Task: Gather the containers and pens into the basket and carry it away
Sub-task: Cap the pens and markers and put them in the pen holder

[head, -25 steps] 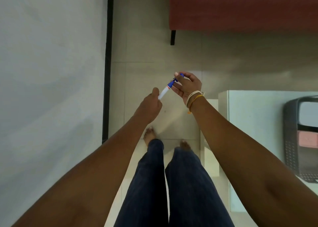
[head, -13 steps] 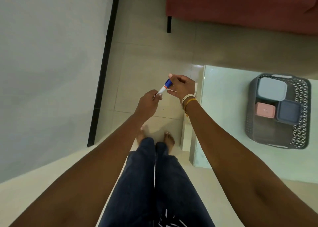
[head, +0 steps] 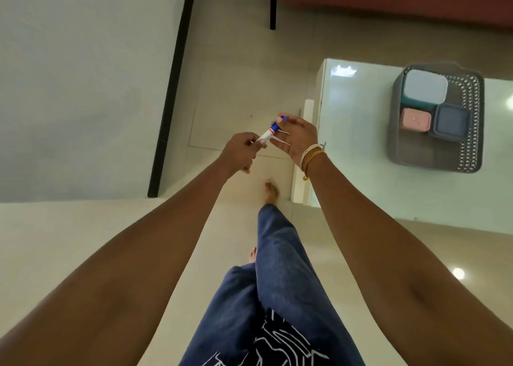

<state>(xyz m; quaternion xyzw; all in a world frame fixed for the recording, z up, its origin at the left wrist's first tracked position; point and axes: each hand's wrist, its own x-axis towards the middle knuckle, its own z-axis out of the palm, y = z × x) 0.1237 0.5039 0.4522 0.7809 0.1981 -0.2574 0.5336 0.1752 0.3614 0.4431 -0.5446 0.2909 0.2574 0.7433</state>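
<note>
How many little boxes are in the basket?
3, all in the basket: a pale blue box at the far end, a pink box and a dark blue box beside it. Smaller ones could hide underneath.

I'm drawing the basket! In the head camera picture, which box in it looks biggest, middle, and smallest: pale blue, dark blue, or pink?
1. Pale blue box: biggest.
2. Dark blue box: middle.
3. Pink box: smallest.
All sit close together in the basket, so camera nearness hardly matters.

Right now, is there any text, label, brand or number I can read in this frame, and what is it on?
None can be read.
Pen: red band of print, too blurred.
Pink container in the basket: small lid mark, too small.
Trousers: white line pattern, no letters.
</note>
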